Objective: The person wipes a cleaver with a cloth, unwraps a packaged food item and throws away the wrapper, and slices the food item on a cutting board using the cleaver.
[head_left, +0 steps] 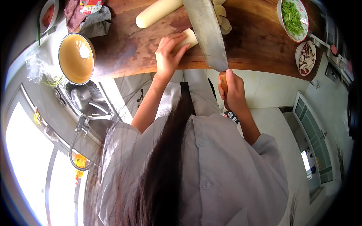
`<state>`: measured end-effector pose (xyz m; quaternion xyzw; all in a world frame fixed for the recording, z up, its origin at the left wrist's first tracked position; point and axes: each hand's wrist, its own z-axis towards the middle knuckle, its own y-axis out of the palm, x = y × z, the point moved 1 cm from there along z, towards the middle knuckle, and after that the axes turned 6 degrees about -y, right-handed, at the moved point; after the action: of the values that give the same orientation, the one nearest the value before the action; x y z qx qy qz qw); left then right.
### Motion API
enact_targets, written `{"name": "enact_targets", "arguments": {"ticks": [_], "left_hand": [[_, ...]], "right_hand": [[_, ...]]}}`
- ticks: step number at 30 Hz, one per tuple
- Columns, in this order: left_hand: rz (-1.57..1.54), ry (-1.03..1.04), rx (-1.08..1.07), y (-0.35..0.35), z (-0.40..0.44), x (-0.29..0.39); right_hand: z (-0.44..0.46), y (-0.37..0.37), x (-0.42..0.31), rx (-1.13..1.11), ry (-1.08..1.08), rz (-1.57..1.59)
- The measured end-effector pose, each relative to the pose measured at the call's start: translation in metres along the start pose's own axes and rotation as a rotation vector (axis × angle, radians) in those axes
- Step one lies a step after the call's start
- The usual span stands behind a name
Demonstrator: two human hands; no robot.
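My right hand (232, 90) is closed around the wooden handle of a cleaver (206, 32), a broad metal blade that reaches away across the board. Just left of the blade, my left hand (170, 52) presses the fingers and thumb around a short piece of pale, peeled, cylindrical vegetable (191, 38). The blade stands close to its cut end; whether they touch I cannot tell. Several thin pale slices (223, 20) lie to the right of the blade. A longer whole length of the same pale vegetable (158, 13) rests farther back on the wooden cutting board (124, 45).
A yellowish bowl (76, 58) stands at the left, near cloths (96, 25) and a plastic bag (37, 67). At the right are a bowl of chopped greens (293, 20) and a smaller bowl of reddish-white pieces (306, 58). A sink (88, 98) lies below left.
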<state>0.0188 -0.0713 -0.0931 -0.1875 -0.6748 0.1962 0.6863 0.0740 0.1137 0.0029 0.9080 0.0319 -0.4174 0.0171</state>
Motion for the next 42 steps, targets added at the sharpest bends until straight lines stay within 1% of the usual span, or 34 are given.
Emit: {"name": "enact_targets", "arguments": {"ticks": [4, 9, 12, 20, 27, 30, 35, 38, 42], "left_hand": [[-0.043, -0.027, 0.007, 0.001, 0.001, -0.003], [-0.05, 0.004, 0.025, 0.002, 0.0, -0.006], [-0.06, 0.008, 0.032, 0.003, 0.001, -0.007], [-0.053, -0.004, 0.035, 0.004, 0.001, -0.007], [-0.05, 0.007, 0.045, 0.004, 0.0, -0.008], [-0.04, 0.017, 0.053, 0.005, -0.001, -0.008], [-0.039, -0.001, 0.062, 0.006, -0.001, -0.007], [-0.041, -0.003, 0.06, 0.007, 0.0, -0.007], [-0.055, -0.015, 0.05, 0.006, 0.0, -0.006]], "right_hand": [[0.004, 0.003, -0.002, -0.011, -0.001, -0.006], [0.007, 0.0, -0.004, -0.013, 0.032, -0.056], [0.008, -0.002, -0.005, -0.051, 0.014, -0.065], [0.004, 0.001, -0.01, 0.0, 0.048, -0.052], [0.006, 0.004, -0.006, -0.01, 0.035, -0.057], [0.005, 0.004, -0.011, 0.029, 0.063, -0.044], [-0.001, 0.003, -0.017, 0.04, 0.12, -0.213], [0.004, 0.0, -0.017, 0.0, 0.075, -0.211], [0.001, -0.002, -0.017, 0.002, 0.099, -0.251]]}}
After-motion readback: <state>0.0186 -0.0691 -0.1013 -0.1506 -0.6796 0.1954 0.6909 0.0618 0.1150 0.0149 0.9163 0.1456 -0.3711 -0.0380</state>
